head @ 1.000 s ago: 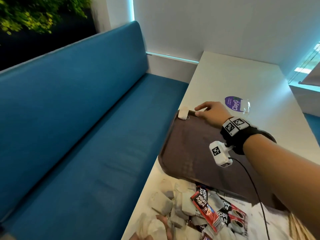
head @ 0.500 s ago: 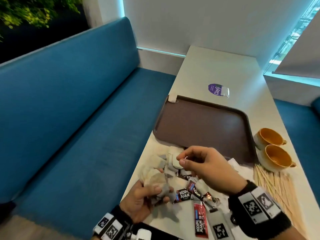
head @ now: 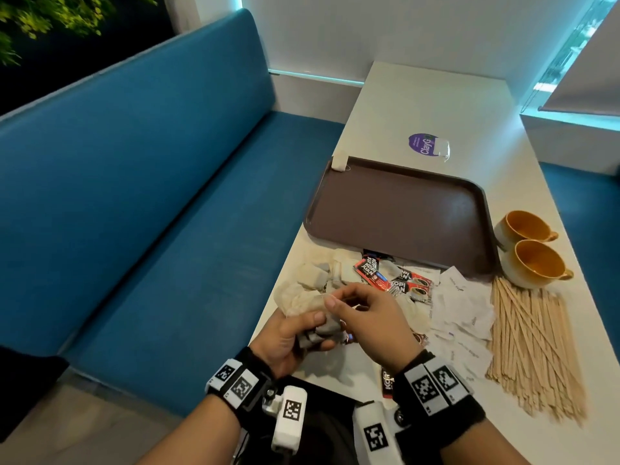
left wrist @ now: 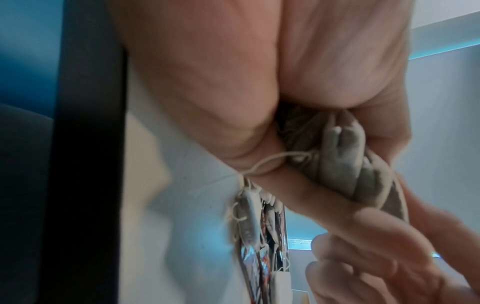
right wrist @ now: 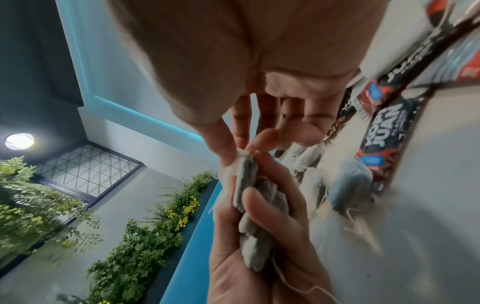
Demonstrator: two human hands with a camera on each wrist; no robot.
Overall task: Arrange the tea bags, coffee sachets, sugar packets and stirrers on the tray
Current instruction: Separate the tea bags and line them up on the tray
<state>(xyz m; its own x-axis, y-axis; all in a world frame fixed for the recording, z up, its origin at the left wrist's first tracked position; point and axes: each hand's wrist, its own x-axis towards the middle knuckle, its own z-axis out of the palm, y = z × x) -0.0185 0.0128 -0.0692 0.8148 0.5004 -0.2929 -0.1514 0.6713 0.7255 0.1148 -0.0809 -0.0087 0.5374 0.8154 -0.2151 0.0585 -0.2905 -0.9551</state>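
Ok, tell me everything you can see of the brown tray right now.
The tray is a dark brown rectangle with rounded corners and a low raised rim, plastic by the look of it. It lies flat on the white table, beyond both hands. One white tea bag sits at its far left corner against the rim. A coffee sachet lies close to its near edge; contact is unclear. Two orange cups stand beside its right end.

table (head: 432,105): long white one, runs alongside a blue bench
tray (head: 396,213): brown, sits mid-table, one tea bag (head: 339,162) on its 11 o'clock corner
mugs (head: 526,250): two, at tray's 3 o'clock
stirrers (head: 533,344): fanned pile at 5 o'clock
sugar packets (head: 459,307): white, just left of stirrers
coffee sachets (head: 392,280): at 6 o'clock, mixed with loose tea bags (head: 312,276)
purple sticker (head: 423,144): 12 o'clock
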